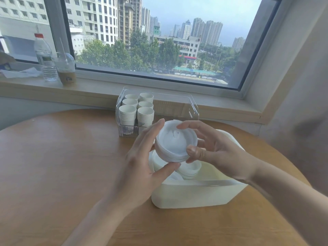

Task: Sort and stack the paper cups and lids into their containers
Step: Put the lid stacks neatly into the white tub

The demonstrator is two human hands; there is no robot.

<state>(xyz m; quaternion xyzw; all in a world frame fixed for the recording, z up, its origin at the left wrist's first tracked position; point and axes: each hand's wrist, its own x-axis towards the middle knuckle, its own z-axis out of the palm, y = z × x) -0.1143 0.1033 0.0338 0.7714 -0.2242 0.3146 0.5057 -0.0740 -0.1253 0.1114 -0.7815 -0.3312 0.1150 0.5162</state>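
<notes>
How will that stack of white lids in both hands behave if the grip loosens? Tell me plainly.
The stack of lids looks thin and light, so it probably flexes under a squeeze. Left hand and right hand hold it only at the rim; the loosely nested lids could slide apart. Dropped, they would likely land in the cream bin.

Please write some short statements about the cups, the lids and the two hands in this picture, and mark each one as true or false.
1. Both hands hold the stack of lids. True: the left hand and the right hand each keep a grip on it.
2. The clear container holds three stacks of paper cups. False: six stacks.
3. The lids are held above the white bin. True.
4. The white bin holds nothing. False: more lids lie inside.
5. A water bottle stands on the table. False: it stands on the windowsill.
</notes>
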